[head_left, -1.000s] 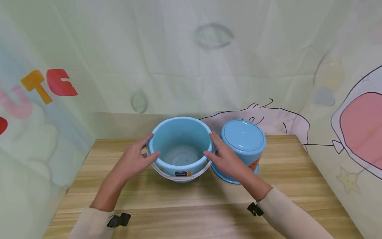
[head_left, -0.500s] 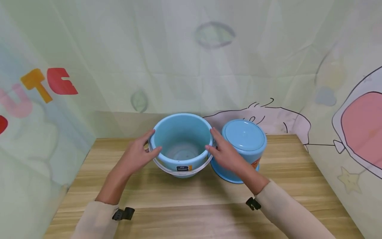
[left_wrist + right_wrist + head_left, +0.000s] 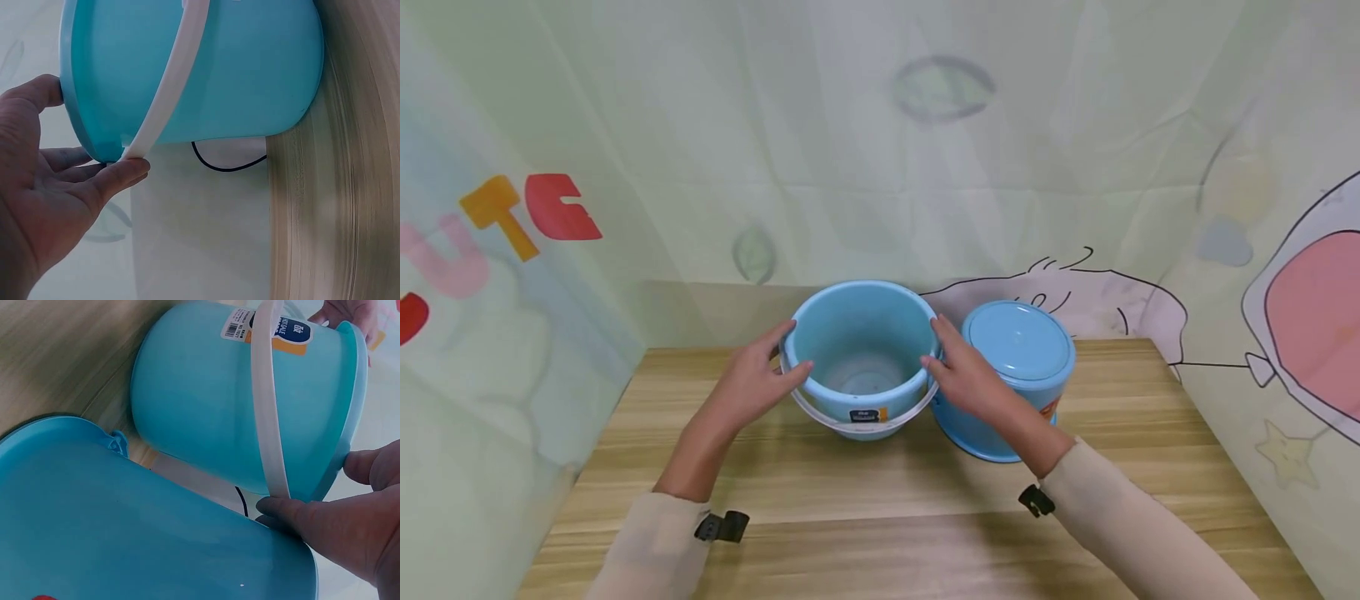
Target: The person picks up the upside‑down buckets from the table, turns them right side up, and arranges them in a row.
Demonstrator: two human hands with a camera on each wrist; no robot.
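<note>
A light blue bucket [image 3: 868, 379] stands upright, mouth up, with its white handle [image 3: 820, 415] hanging down across the front. My left hand [image 3: 756, 379] grips the rim on the left, thumb over the edge and fingers along the outside by the handle's end. On the opposite side my right hand [image 3: 966, 371] holds the rim the same way. In the right wrist view a label [image 3: 294, 331] shows on the bucket's wall. Whether its base touches the table cannot be told for certain. A second blue bucket [image 3: 1021, 342], upside down, stands close beside my right hand.
The wood-grain table [image 3: 850, 550] runs back to a pale printed curtain [image 3: 850, 167], which also closes off both sides. The upside-down bucket is just right of the held one, with a narrow gap between their walls.
Both hands have moved the held bucket a little away from me, towards the back curtain, and slightly right. The upside-down bucket has stayed put. The hold on the rim looks the same.
</note>
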